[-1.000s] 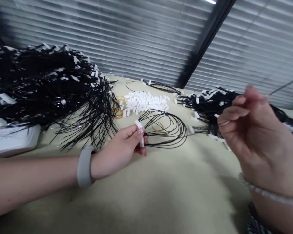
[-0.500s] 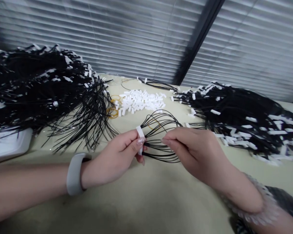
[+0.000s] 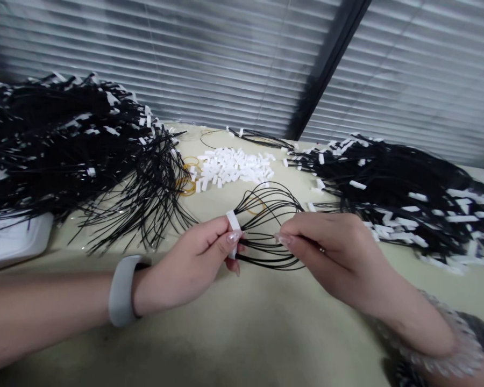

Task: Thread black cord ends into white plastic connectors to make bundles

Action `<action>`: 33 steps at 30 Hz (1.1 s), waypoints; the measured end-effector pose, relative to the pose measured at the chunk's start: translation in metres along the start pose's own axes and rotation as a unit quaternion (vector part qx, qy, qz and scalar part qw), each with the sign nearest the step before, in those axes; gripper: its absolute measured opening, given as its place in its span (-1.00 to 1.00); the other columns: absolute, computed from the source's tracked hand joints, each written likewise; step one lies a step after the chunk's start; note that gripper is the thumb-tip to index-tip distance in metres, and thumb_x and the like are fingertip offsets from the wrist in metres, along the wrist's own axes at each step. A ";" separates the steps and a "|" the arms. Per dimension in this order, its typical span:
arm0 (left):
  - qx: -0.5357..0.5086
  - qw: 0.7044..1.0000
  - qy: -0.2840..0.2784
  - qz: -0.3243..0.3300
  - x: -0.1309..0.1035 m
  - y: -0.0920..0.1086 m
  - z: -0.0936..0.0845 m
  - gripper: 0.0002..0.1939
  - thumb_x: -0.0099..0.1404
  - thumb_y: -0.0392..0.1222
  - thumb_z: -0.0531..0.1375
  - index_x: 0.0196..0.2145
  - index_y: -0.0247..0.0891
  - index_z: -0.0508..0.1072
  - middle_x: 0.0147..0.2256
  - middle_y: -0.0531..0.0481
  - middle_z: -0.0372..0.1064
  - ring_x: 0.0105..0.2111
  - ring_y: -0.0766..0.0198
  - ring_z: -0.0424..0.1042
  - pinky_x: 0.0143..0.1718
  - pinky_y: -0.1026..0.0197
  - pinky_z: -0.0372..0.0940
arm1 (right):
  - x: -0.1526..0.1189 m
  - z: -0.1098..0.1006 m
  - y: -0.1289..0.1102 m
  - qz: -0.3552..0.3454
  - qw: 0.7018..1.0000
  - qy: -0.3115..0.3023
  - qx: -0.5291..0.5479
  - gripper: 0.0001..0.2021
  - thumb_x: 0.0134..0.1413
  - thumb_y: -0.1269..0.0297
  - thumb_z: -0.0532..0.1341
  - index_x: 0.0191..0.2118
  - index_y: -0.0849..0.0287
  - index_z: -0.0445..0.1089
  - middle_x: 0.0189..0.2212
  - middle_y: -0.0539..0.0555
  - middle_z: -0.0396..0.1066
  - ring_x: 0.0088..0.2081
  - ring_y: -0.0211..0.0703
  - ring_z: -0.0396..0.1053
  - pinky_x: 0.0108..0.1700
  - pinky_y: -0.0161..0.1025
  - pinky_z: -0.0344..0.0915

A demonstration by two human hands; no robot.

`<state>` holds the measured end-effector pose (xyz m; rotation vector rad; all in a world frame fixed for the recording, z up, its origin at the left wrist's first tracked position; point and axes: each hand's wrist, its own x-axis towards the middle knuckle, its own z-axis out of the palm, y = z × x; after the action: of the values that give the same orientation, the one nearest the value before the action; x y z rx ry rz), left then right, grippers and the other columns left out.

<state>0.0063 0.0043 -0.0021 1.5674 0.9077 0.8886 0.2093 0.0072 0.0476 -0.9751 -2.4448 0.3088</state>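
Note:
My left hand (image 3: 193, 266) pinches a long white connector housing (image 3: 233, 219) between thumb and fingers; it is tilted slightly, and its middle is partly covered by the thumb. From its right side several thin black wires (image 3: 268, 196) fan out in loose arcs towards my right hand (image 3: 334, 252). The thumb and forefinger of that hand are pressed together at the wires, seemingly on a single one. Where the other wires run behind the right hand is hidden.
Behind the hands lies a heap of small white connectors (image 3: 237, 166), with yellow rubber bands (image 3: 185, 185) beside it. Piles of black wires flank them at left (image 3: 56, 140) and right (image 3: 403, 177). A white tray (image 3: 40, 239) stands at far left; blinds (image 3: 226, 59) rise behind the table.
My right hand has moved a little to the right, away from the connector, its fingertips still pinched. The left hand and connector have hardly shifted.

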 end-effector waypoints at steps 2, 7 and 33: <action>0.004 1.000 -0.002 0.003 0.000 0.000 0.000 -0.76 0.33 -0.13 -0.05 -0.39 -0.29 0.28 -0.44 0.09 0.23 -0.50 0.41 0.34 -0.42 0.31 0.27 | 0.000 -0.001 0.000 0.003 1.000 -0.007 0.008 -0.85 0.10 0.46 0.06 -0.47 0.18 0.21 -0.63 -0.09 0.10 -0.57 -0.41 0.04 -0.52 -0.38 0.03; 0.015 1.000 -0.005 0.010 -0.001 0.002 0.001 -0.77 0.33 -0.15 -0.05 -0.40 -0.28 0.28 -0.46 0.10 0.23 -0.50 0.41 0.33 -0.44 0.33 0.26 | 0.001 -0.004 -0.001 0.032 0.998 -0.036 0.033 -0.80 0.13 0.43 0.04 -0.51 0.18 0.17 -0.65 -0.10 0.06 -0.60 -0.41 0.00 -0.54 -0.39 0.00; 0.156 0.986 -0.008 0.058 -0.005 0.006 0.003 -0.77 0.30 -0.24 -0.05 -0.51 -0.25 0.24 -0.56 0.10 0.25 -0.55 0.38 0.31 -0.51 0.35 0.22 | 0.004 0.019 -0.007 0.028 0.999 0.010 0.019 -0.83 0.07 0.47 0.05 -0.51 0.24 0.25 -0.63 -0.10 0.17 -0.56 -0.45 0.07 -0.49 -0.43 0.01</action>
<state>0.0071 -0.0022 0.0027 1.9094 0.9876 0.8425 0.1927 0.0041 0.0355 -1.0273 -2.3887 0.3613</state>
